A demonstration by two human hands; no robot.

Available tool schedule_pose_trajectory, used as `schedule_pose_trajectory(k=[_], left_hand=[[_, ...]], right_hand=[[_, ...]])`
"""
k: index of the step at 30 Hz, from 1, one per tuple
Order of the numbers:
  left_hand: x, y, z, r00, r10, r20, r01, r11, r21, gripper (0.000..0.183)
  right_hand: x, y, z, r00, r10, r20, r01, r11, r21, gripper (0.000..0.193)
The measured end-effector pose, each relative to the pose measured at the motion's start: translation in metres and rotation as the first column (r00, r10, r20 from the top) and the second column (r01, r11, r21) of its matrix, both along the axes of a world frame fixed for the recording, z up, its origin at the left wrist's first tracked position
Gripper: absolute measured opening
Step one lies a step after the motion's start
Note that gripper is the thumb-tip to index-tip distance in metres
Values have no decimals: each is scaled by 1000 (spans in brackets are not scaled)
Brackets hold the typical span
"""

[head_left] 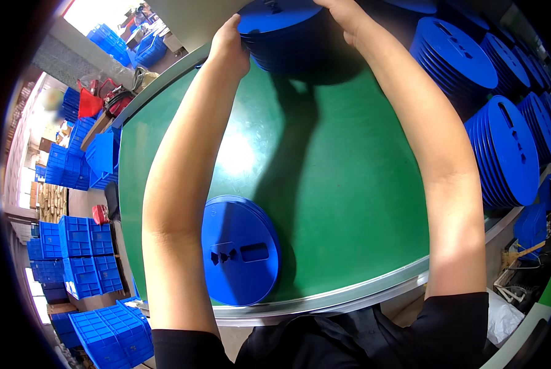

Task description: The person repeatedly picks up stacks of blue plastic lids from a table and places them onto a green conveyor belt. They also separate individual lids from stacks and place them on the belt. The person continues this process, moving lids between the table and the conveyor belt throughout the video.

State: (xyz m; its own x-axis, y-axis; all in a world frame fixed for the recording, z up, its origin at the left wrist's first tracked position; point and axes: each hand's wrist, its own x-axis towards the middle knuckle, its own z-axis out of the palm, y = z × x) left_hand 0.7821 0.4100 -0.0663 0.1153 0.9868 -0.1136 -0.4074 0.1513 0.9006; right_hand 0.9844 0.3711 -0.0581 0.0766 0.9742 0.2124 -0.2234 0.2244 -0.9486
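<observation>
At the far edge of the green table (343,203), both my arms stretch out to a stack of round blue plastic discs (281,18). My left hand (231,48) grips the stack's left side, thumb up at the top rim and the fingers hidden behind it. On the other side, my right hand (347,17) is closed against the stack, partly cut off by the picture's upper edge. A shorter pile of similar blue discs (241,277), with a rectangular slot and small cutouts on top, lies near the front edge beside my left forearm.
Several tall stacks of blue discs (503,150) crowd the table's right side. Blue crates (91,255) are piled on the floor to the left. A red bag (90,101) lies beyond the table's left edge. A metal strip (349,299) borders the front.
</observation>
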Motion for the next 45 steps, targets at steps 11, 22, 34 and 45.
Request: schedule_pose_trajectory(k=[11,22,34,45], left_hand=[[-25,-50,22,981,143,-128,-155,984,-89,46],[-131,-141,50,983,115,-144,-101,990,103,32],[-67,-82,64,992,14,-125,39,911,411,48],[-12,1,6,963,-38,-266,87,981,172,59]], right_hand=[[-49,-44,29,998,-63,-30,60,992,-110,23],[-117,-107,48,953,229,198,-233,972,-6,66],[-69,-71,75,987,150,-56,-139,977,161,26],[-16,-14,-6,912,-299,281,298,953,48,57]])
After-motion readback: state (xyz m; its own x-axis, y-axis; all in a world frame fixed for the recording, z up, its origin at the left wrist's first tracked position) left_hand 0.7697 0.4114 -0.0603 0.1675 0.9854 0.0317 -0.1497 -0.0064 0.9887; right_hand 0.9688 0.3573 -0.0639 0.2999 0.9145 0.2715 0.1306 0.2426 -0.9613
